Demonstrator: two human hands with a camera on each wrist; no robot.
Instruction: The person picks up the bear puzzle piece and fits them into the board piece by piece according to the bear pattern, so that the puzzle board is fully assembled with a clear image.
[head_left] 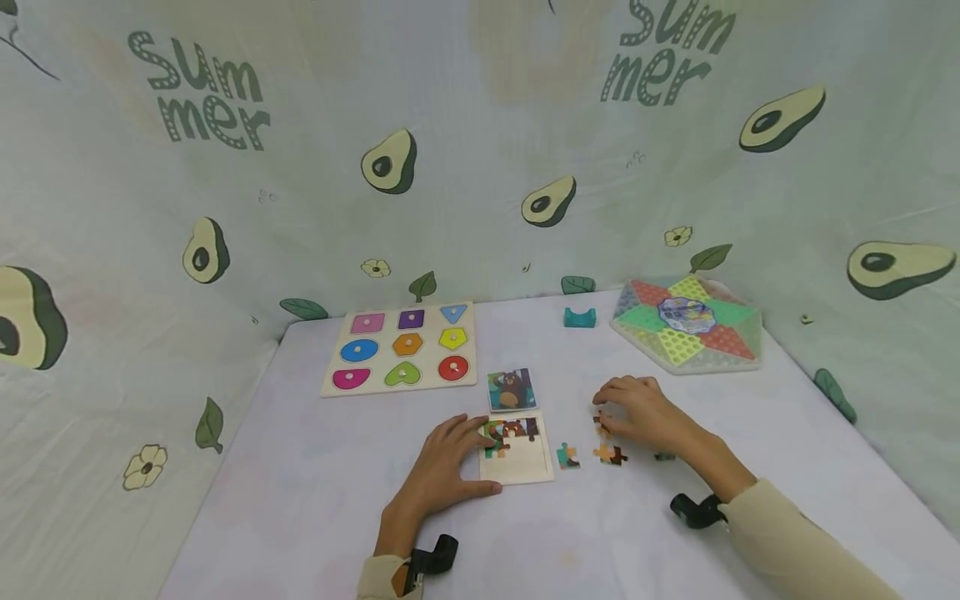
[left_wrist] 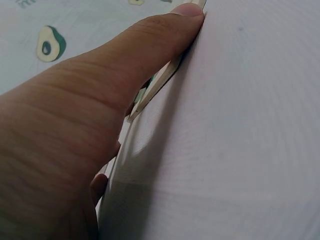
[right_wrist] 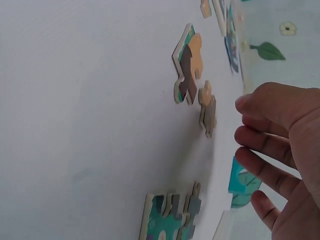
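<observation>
My left hand [head_left: 453, 467] holds a small wooden puzzle board [head_left: 528, 467] at its left side. In the left wrist view its thumb [left_wrist: 155, 42] lies along the board's edge, and in the head view its fingers reach over the upper left. The board's upper part holds fitted pieces with a bear's head. Over the table to the right hovers my right hand [head_left: 641, 412], fingers loosely bent, nothing between them in the right wrist view. Close by it lie an orange-and-brown puzzle piece [right_wrist: 189, 67] and a smaller brown one [right_wrist: 207, 111]. A teal-and-brown piece [head_left: 567, 456] sits beside the board.
Behind the board is a bear picture card [head_left: 512, 390]. Further back lie a shape board [head_left: 405, 346], a teal block [head_left: 580, 317] and a hexagonal star-patterned box [head_left: 690, 325]. Green-and-grey pieces [right_wrist: 165, 217] lie near my right wrist. A printed cloth hangs behind the table.
</observation>
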